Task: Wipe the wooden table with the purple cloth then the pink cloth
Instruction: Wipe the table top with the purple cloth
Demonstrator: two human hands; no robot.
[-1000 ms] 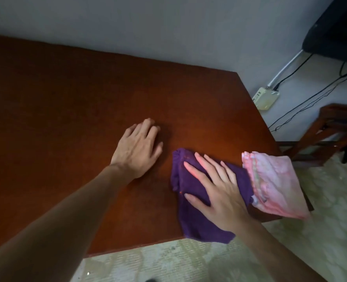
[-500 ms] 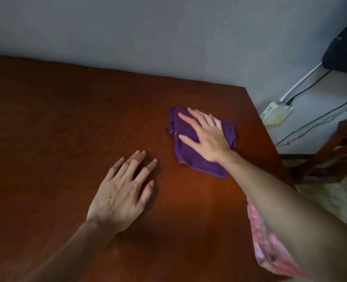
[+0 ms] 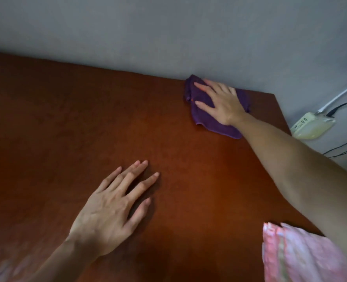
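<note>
Two cloths are in play and both hands are down on the wooden table (image 3: 66, 119). Far side first: the right hand (image 3: 221, 102) is stretched out to the back right corner, palm flat and fingers spread wide, pressing the purple cloth (image 3: 213, 123) onto the wood without gripping it. That cloth is a crumpled fold lying directly under the fingers, its far end touching the grey wall (image 3: 168, 33), its long axis running roughly from the wall back toward the person, with a loose flap trailing out beneath the wrist. So the wipe looks to have nowhere further to go forward; my guess is the next stroke has to come back toward the near edge or sweep left across the big bare stretch of tabletop. The left hand (image 3: 111, 212) sits well apart from it, near the front, flat with fingers fanned and holding nothing, just bracing. The pink cloth (image 3: 299, 257) waits at the near right corner, partly under the right forearm and appearing to hang off the edge, closer to the right arm than the left hand. Count it up: one purple cloth, one pink cloth, two hands, one table. Off past the right edge, a cream power strip (image 3: 311, 127) with cables sits low by the wall. Purple stage underway, I'd judge, pink untouched.
</note>
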